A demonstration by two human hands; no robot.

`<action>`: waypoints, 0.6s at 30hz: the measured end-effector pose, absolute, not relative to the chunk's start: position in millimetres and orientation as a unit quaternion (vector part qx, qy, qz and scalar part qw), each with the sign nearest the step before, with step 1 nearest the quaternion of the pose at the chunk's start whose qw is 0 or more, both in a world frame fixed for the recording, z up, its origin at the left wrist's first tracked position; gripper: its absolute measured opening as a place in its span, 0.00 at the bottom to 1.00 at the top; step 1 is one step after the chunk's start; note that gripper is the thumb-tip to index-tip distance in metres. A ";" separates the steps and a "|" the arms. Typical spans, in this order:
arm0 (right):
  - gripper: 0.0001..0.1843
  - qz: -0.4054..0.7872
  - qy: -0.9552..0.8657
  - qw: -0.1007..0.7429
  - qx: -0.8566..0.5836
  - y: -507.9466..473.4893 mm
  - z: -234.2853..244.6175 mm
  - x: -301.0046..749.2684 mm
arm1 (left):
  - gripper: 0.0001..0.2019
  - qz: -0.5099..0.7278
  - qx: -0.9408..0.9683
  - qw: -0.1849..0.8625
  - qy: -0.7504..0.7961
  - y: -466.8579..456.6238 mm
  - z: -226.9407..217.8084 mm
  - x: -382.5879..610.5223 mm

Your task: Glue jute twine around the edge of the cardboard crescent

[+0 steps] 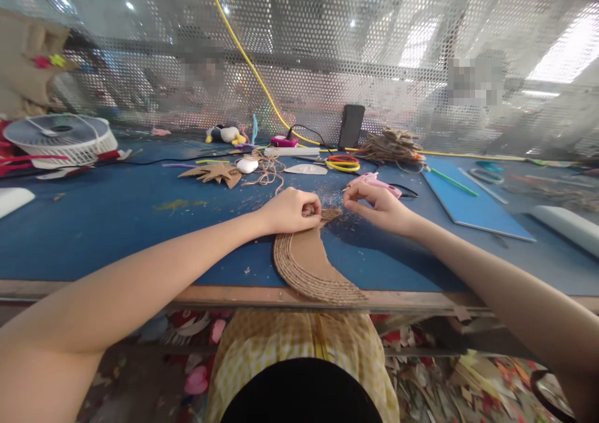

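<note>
A curved cardboard piece with rows of brown twine glued along its outer edge lies on the blue table, its lower end over the front edge. My left hand is closed and presses on the upper tip of the piece. My right hand is just to the right of that tip, fingers pinched together on what looks like the twine end. A pink glue gun lies right behind my right hand.
A white fan stands at the back left. Cardboard star cut-out, loose twine, coloured rings, a black phone, a twine pile, a blue board. A perforated screen runs behind, scraps litter the floor.
</note>
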State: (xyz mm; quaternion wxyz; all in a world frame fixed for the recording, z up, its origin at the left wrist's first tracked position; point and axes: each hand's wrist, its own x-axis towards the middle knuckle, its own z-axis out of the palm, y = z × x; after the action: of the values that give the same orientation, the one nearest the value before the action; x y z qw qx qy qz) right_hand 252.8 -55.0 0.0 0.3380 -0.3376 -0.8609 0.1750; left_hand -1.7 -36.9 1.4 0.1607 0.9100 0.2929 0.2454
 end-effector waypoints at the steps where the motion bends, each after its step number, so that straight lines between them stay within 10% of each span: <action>1: 0.12 0.155 -0.869 0.328 -0.335 -55.3 1.4 254.7 | 0.07 0.244 0.910 0.161 0.294 -36.7 1.3 -1.9; 12: 0.10 -0.053 -0.931 0.210 -0.294 -46.7 4.0 274.5 | 0.06 0.232 0.910 0.145 0.311 -36.5 -0.1 -2.5; 18: 0.14 0.093 -0.874 0.343 -0.331 -48.8 6.5 268.9 | 0.07 0.233 0.912 0.143 0.307 -38.6 1.7 -2.5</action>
State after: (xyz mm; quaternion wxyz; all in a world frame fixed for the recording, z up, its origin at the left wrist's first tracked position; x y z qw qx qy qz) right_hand 268.9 -48.8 6.5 0.3426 -0.3305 -0.8745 0.0931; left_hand -2.5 -38.6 1.7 0.1429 0.9117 0.3068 0.2330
